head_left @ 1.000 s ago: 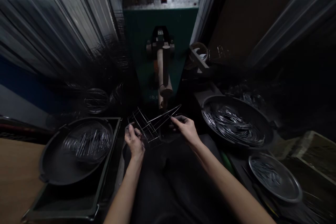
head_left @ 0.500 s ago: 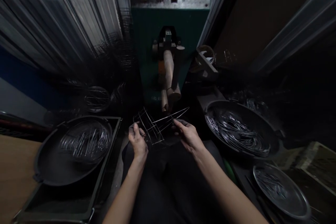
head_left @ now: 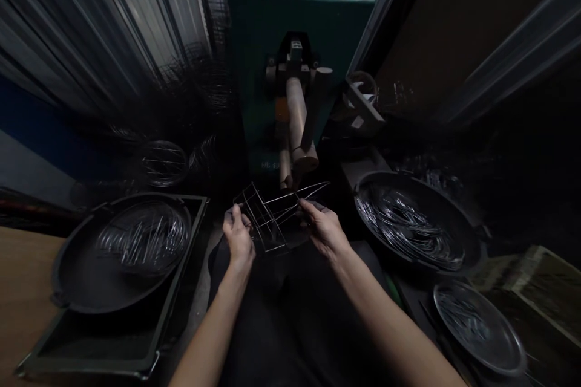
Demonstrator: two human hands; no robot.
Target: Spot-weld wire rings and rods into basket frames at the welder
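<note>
A small wire rack (head_left: 267, 217) of thin shiny rods is held up in front of my lap, just below a spot welder's electrode tips (head_left: 287, 182). My left hand (head_left: 238, 231) pinches its left side between thumb and fingers. On the other side, my right hand (head_left: 321, 225) is closed on the long wires that stick out to the right; some of its fingers are in shadow. The welder's thick arm (head_left: 298, 115) reaches down toward me from a green machine body (head_left: 345, 30).
On my left a dark pan (head_left: 86, 278) with wire pieces rests on a green crate (head_left: 95, 366). At right stand a large pan (head_left: 474, 248) of bent wires and a smaller metal dish (head_left: 503, 344) of short rods. Coiled wire parts (head_left: 163, 163) lie at the back left.
The view has tipped and shifted slightly, so the machine sits higher and more to the right. The wire rack has turned a little in my hands, which both still hold it.
</note>
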